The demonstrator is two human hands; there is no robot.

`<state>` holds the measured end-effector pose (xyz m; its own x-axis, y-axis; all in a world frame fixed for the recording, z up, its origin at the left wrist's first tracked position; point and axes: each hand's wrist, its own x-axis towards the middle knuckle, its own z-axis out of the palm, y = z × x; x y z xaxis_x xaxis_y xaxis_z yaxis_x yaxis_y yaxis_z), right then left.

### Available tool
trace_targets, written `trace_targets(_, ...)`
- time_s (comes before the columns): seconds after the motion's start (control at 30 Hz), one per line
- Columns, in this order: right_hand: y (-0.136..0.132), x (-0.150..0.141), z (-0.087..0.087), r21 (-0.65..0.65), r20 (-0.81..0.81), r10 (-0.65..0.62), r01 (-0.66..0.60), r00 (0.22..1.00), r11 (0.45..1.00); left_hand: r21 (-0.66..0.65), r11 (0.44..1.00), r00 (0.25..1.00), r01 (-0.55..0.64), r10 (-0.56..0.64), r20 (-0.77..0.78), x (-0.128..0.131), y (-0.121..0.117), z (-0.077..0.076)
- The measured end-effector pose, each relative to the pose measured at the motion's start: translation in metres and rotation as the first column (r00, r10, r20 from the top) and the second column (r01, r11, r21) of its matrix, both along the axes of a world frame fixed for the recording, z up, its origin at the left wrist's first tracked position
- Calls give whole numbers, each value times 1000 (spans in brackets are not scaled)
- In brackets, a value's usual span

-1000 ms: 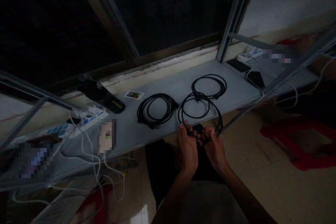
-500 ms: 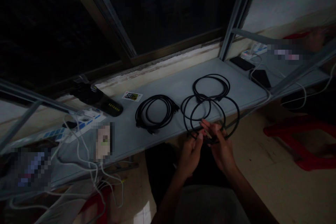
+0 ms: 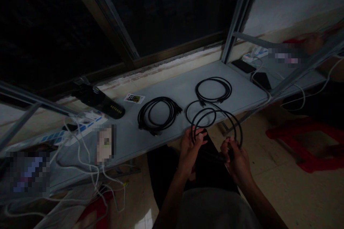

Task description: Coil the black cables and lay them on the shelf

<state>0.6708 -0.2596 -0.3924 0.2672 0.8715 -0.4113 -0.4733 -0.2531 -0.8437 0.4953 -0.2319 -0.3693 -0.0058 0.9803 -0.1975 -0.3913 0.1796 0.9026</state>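
Observation:
A black cable hangs in loose loops between my two hands, just past the table's front edge. My left hand is closed on the left side of the loops, thumb on top. On the right side, my right hand grips the same cable with curled fingers. Part of the cable rests on the table in a loop. Behind it lies a coiled black cable, and to the left of my hands sits a thicker coil of black cable. The lower part of the held loops is lost against dark trousers.
A dark bottle lies tilted at the left beside a small card. Power strips and white cords crowd the left end. A metal post rises at the right, and a red stool stands on the floor.
My hands have moved apart, the right one to the right. The cable loops have spread between them. The coils on the table stay put.

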Motion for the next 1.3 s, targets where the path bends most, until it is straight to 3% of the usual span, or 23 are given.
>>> trace_targets(0.13, -10, 10, -2, 7, 17, 14, -15, 1000, 1000, -21, 1000, 974, -14, 19, 227, -1, -12, 2)
trace_targets(0.2, -13, 14, -1, 1, 36, 9, -9, 999, 1000, -41, 999, 964, -26, 36, 262, -2, -16, 1)
trace_targets(0.3, -14, 19, 2, 1, 40, -9, 9, 999, 1000, -14, 1000, 993, -24, 26, 118, -4, -21, -2)
trace_targets(0.4, -14, 23, 7, 16, 32, -17, 16, 999, 1000, 118, 992, 976, 39, -12, -219, -10, -24, 0)
trace_targets(0.5, -12, 27, 8, 8, 29, -1, 1, 1000, 1000, 276, 961, 825, 28, 133, -549, -20, -20, 7)
trace_targets(0.6, -11, 30, 8, -15, 16, 20, -20, 1000, 1000, 410, 908, 616, 80, 278, -737, -30, 1, 12)
trace_targets(0.7, -10, 29, 9, -27, 4, 55, -55, 998, 998, 412, 881, 496, 232, 257, -830, -33, 38, 12)
trace_targets(0.8, -6, 22, 11, 7, -22, 46, -45, 999, 999, 351, 889, 432, 292, 205, -878, -28, 71, 8)
trace_targets(0.9, 1, 12, 8, 23, -61, -51, 53, 997, 998, 315, 903, 408, 292, 180, -895, -21, 83, 4)
trace_targets(1.03, 14, -3, -5, 44, -93, -161, 166, 983, 985, 335, 898, 414, 285, 200, -888, -14, 73, -3)
trace_targets(1.2, 25, -13, -18, 67, -134, -100, 109, 986, 992, 380, 891, 469, 248, 233, -852, -13, 57, -4)
trace_targets(1.3, 32, -13, -21, 85, -135, -67, 79, 989, 993, 397, 883, 523, 251, 221, -823, -16, 52, 7)
